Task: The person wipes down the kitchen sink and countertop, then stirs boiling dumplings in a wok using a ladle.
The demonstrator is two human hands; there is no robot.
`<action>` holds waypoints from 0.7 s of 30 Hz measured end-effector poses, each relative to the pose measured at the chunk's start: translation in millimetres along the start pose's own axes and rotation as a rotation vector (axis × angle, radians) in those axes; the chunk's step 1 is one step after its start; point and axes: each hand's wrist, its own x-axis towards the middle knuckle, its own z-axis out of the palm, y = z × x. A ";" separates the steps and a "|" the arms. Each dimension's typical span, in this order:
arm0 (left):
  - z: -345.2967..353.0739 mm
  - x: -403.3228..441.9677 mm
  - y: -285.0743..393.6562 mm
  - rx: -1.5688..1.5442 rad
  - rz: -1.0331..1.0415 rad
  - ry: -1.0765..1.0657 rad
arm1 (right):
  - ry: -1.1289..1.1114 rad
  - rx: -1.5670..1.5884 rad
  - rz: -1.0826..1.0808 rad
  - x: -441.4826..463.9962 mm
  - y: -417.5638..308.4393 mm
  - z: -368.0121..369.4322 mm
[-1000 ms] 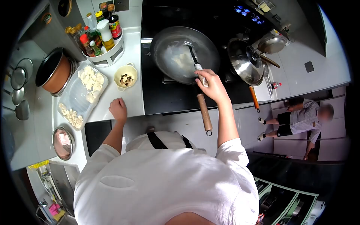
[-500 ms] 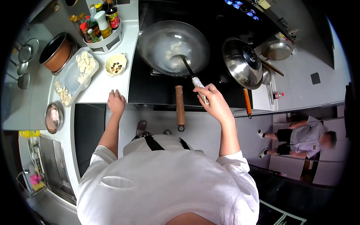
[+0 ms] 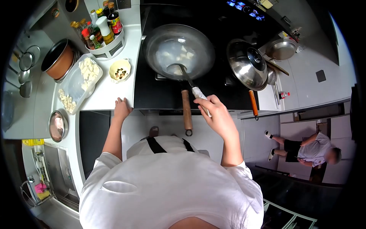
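Left hand at the near edge of the surface — fingers loose, holding nothing. Right hand: fingers wrapped round one spatula, its head inside one wok on the hob. Several pale pieces there, too blurred to count. Leftward: one cream bowl, one tray — two white heaps. Rightward: one lidded pan.

Black glass cooktop: dark grey round metal wok; right of wok, pan with shiny domed lid. White smooth countertop: left of wok, small cream scalloped bowl; farther left of wok, clear rectangular plastic container; upper left of wok, white curved bottle rack.
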 end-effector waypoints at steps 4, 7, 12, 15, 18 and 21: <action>-6.0 5.1 1.9 0.021 0.006 -0.024 | 0.039 -0.014 0.004 16.2 -1.7 17.7; -10.1 6.6 2.4 0.034 0.014 -0.043 | 0.034 -0.039 0.019 37.1 -0.1 28.8; 1.8 9.1 -3.5 0.091 0.027 -0.024 | 0.060 -0.033 -0.017 87.5 18.7 46.3; 4.3 11.2 -5.5 0.143 0.035 -0.045 | 0.057 -0.073 -0.016 117.4 26.8 54.3; 6.9 13.6 -8.2 0.157 0.033 -0.097 | 0.069 -0.118 -0.025 133.3 32.5 59.9; 7.8 10.8 -8.2 0.185 0.038 -0.071 | 0.065 -0.123 -0.028 137.2 31.5 58.3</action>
